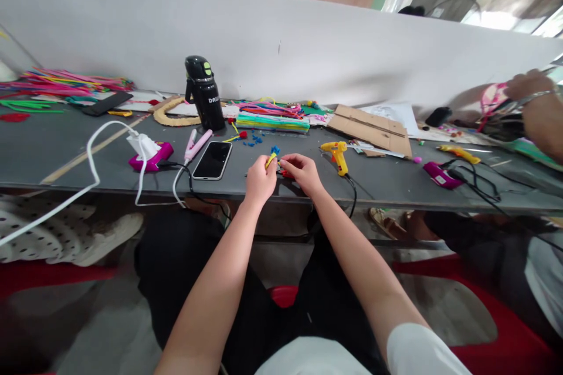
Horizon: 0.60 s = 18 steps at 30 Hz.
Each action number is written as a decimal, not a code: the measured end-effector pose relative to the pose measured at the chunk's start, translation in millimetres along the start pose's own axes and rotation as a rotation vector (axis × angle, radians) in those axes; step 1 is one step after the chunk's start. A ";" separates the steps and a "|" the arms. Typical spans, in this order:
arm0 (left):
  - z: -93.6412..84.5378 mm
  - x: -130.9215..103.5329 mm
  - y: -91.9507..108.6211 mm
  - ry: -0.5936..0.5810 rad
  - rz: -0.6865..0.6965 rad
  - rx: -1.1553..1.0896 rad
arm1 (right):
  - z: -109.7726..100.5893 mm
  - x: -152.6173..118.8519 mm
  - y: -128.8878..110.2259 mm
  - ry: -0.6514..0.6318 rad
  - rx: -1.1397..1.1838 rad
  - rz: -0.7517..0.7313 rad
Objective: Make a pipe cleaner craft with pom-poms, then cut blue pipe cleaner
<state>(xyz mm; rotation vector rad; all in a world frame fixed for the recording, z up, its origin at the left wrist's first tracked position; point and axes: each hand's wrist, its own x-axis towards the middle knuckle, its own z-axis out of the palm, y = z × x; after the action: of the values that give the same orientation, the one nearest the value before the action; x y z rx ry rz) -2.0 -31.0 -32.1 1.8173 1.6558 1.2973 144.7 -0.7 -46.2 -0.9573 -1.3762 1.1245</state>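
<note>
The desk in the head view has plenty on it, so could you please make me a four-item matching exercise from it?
Column one
1. Bottle
2. Left hand
3. Phone
4. Nearest glue gun

Column two
A. Dark and rectangular, lying flat
B. Yellow, lying to the right of the right hand
C. Black, standing upright
D. Pinching a small yellow and blue piece

Right pairs: 1-C, 2-D, 3-A, 4-B
</note>
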 end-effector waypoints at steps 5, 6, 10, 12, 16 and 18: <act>0.0 -1.6 -0.5 -0.018 -0.032 0.013 | 1.0 2.5 3.5 0.006 -0.109 -0.053; -0.3 -1.8 -0.5 -0.031 -0.039 0.013 | 1.1 3.2 4.2 0.028 -0.127 -0.067; -3.6 -2.3 1.3 -0.090 -0.074 0.012 | 0.4 5.1 6.4 0.155 -0.150 -0.142; -5.4 -2.4 2.6 -0.105 -0.088 0.038 | 0.2 4.8 5.8 0.171 -0.174 -0.168; -6.2 -2.0 2.6 -0.086 -0.089 0.105 | 1.3 1.8 0.6 0.153 -0.241 -0.192; -5.5 -1.7 1.4 -0.064 -0.076 0.105 | 1.9 -0.2 -2.4 0.148 -0.247 -0.210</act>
<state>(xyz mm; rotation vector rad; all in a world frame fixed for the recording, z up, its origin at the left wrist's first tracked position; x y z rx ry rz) -5.4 -34.5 -28.8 1.8158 1.7712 1.1284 142.9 -1.7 -43.9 -1.0226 -1.4772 0.7244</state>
